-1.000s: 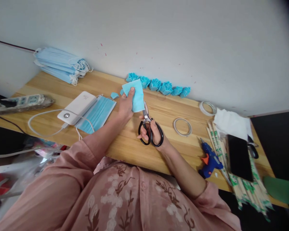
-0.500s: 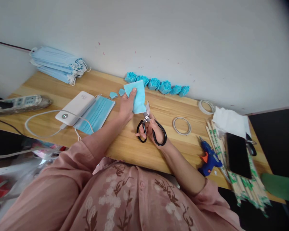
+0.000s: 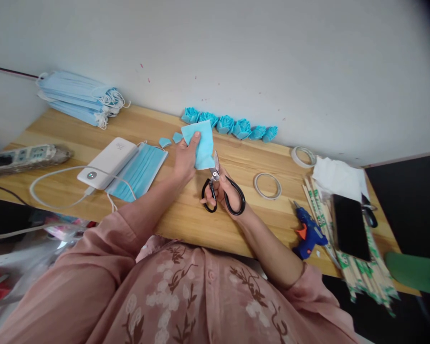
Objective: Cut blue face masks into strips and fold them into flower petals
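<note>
My left hand (image 3: 186, 155) pinches a light blue piece of mask fabric (image 3: 203, 143), thumb on top, held above the table. In my right hand (image 3: 225, 191) are black-handled scissors (image 3: 215, 175), their blades parted at the fabric's lower right corner. Whether the blades touch the cloth there I cannot tell. Two small blue cut pieces (image 3: 165, 142) lie just left of my left hand. Behind the fabric, a row of folded blue fabric roses (image 3: 225, 124) stands along the wall, partly covered by the cloth.
A stack of blue masks (image 3: 80, 98) sits at the back left. Nearer are a white power bank (image 3: 107, 162) with its cable, a single mask (image 3: 141, 169) and a power strip (image 3: 25, 157). To the right are tape rolls (image 3: 267, 186), a blue glue gun (image 3: 308, 231), a phone (image 3: 350, 227) and wrapped sticks (image 3: 365, 272).
The whole view has shifted slightly, so things appear a little further left. My hands keep the same hold on the fabric and the scissors, with the blades near the same corner.
</note>
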`<state>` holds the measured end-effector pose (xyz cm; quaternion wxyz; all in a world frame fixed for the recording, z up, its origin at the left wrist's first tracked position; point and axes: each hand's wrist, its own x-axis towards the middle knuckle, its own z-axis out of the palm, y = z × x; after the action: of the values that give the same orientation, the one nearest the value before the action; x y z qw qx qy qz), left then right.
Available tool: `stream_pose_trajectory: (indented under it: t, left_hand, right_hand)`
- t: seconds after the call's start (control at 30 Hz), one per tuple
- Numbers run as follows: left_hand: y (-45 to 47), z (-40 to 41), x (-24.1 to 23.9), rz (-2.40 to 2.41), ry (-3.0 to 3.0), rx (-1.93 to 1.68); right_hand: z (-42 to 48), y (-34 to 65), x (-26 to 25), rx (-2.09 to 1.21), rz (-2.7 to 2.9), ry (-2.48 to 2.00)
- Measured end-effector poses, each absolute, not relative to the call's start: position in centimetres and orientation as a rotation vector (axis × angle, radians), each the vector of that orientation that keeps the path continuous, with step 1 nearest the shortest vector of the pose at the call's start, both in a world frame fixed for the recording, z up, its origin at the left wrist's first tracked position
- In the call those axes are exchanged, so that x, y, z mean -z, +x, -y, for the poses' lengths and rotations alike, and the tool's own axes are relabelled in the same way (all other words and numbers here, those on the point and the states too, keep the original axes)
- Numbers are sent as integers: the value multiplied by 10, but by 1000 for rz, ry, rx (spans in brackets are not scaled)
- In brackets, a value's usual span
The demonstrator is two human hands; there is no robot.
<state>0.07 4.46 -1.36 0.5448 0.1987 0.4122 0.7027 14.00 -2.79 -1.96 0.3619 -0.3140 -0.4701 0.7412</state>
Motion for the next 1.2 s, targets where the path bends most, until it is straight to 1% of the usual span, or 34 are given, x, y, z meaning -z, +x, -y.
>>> stream_pose_trajectory:
  t: [0.23, 0.47, 0.67, 0.77, 0.97, 1.2]
  left_hand:
    - [-1, -45, 14, -992, 478, -1684]
    - [-3, -48, 21, -954, 492, -1666]
    - [-3, -49, 22, -969, 498, -1670]
    - [-4, -49, 21, -976, 493, -1670]
    - [-4, -49, 21, -948, 354, -1584]
    - [-6, -52, 22, -995, 271, -1542]
  right_hand:
    - [28, 140, 22, -1920, 1256, -759]
    - [28, 139, 15, -1900, 1197, -823]
    - [27, 141, 17, -1983, 1271, -782]
    - [27, 141, 16, -1966, 1274, -785]
    - [24, 140, 11, -1899, 1092, -906]
    - [26, 140, 6, -1921, 1134, -860]
